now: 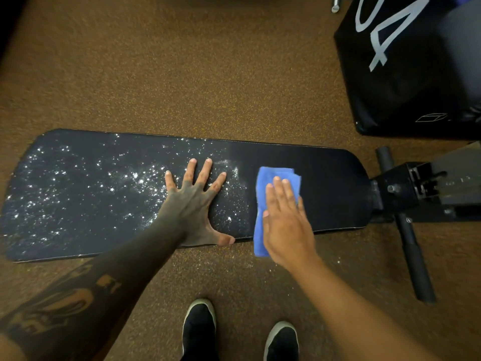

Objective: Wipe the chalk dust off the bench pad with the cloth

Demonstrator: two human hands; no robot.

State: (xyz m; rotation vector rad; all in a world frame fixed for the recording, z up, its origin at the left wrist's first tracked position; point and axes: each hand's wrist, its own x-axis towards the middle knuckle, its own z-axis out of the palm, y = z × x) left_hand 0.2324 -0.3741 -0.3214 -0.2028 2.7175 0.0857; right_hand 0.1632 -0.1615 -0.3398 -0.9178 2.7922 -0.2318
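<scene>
Nearest to the person are two black shoes with pale soles (199, 332), standing on the brown speckled floor (182, 74). Just past them lies the long black bench pad (333, 188), stretching from left to right. The left hand (194, 204) lies flat on the middle of the pad with its fingers spread wide apart and its thumb at the near edge. The right hand (286, 225) presses flat on the folded blue cloth (273, 175), fingers straight and close together. The cloth lies across the pad right of the middle (its near end hangs over the near edge). White chalk dust (78, 183) speckles the pad left of the cloth; right of it the pad looks plain black. At the right end sits the black metal bench frame (406, 188). Farther off stands a big black box with white markings (406, 74).
</scene>
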